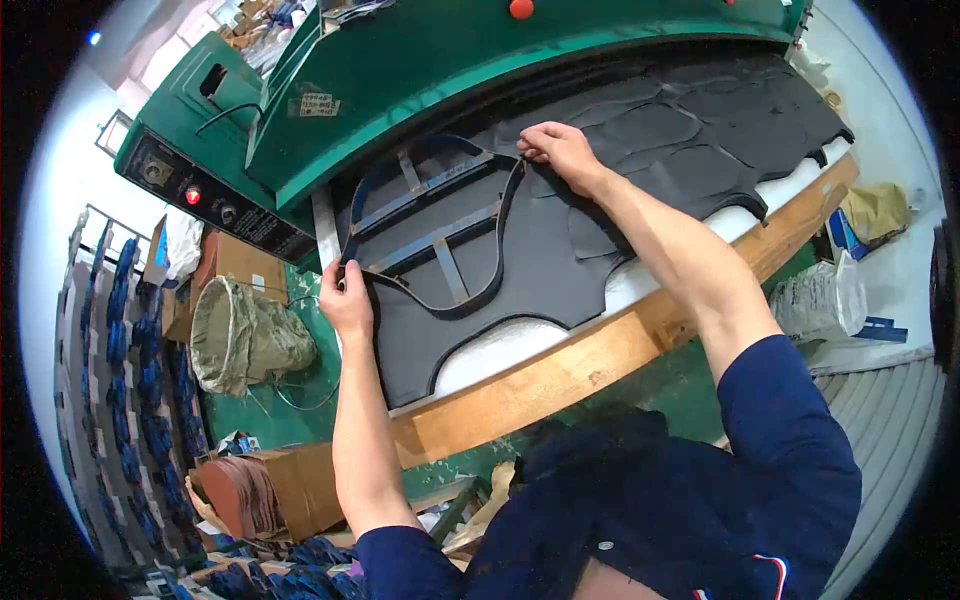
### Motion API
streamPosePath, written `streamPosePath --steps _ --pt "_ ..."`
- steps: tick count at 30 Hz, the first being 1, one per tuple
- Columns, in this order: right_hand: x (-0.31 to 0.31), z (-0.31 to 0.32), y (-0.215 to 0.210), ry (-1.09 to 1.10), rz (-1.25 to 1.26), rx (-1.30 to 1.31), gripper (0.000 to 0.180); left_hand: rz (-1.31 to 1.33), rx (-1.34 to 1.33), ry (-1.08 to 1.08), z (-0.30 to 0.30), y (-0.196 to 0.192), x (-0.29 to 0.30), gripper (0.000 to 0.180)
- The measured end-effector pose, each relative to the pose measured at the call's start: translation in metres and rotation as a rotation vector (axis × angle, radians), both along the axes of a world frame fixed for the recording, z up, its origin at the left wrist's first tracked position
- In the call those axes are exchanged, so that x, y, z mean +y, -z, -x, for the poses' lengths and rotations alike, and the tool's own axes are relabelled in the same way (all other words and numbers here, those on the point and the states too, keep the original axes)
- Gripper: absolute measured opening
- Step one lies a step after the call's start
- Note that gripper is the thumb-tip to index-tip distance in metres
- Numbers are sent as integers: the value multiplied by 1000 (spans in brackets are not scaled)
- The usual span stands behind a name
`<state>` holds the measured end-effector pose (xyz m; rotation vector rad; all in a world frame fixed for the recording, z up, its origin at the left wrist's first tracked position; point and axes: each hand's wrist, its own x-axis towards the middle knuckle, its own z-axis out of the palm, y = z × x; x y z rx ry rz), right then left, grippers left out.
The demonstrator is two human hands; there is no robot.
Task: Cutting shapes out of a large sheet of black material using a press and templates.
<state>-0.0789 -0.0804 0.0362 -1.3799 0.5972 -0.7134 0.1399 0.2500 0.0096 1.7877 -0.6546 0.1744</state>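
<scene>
A cutting die, a curved dark steel strip with flat cross bars, lies on a dark grey sheet. Its outline is rounded, with pointed corners at the left and upper right. My left hand is closed on the die's lower left corner, thumb and fingers about the strip. At the upper right corner, the fingers of my right hand are pinched together on the strip's edge. The sheet has scalloped cut-outs along its near edge and curved cut lines toward the far right.
A green press with a control panel spans the back. White board and a wooden beam edge the bed. Left are a cloth sack, a cardboard box and stacked dies; right, a white sack.
</scene>
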Motion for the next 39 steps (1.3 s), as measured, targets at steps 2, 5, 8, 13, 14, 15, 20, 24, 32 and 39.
streamPosePath --steps 2,5,8,13,14,15,20,24,32,39 --pt "2 9 -4 43 166 44 22 -18 19 -38 4 -1 -4 34" --pt "5 41 -17 13 303 6 19 -13 31 -42 4 1 -3 36" --pt "17 104 -35 30 620 4 19 -117 -64 -73 -6 9 6 37" --pt "14 252 -23 216 785 158 13 -269 -247 -248 17 -12 1 41" --pt "8 276 -18 271 853 181 13 -275 -355 -285 20 -16 9 40" --pt "-2 304 -8 340 888 229 13 -240 -480 -287 34 -20 7 39" --pt "-31 389 22 455 869 389 10 -72 -495 136 213 -53 -34 27" --pt "-29 379 17 321 1031 275 6 -275 -623 214 275 -21 -58 24" --pt "-20 385 19 237 1207 386 12 -417 -652 22 280 15 -90 24" --pt "-42 357 10 131 1227 388 17 -526 -738 -65 266 2 -68 28"
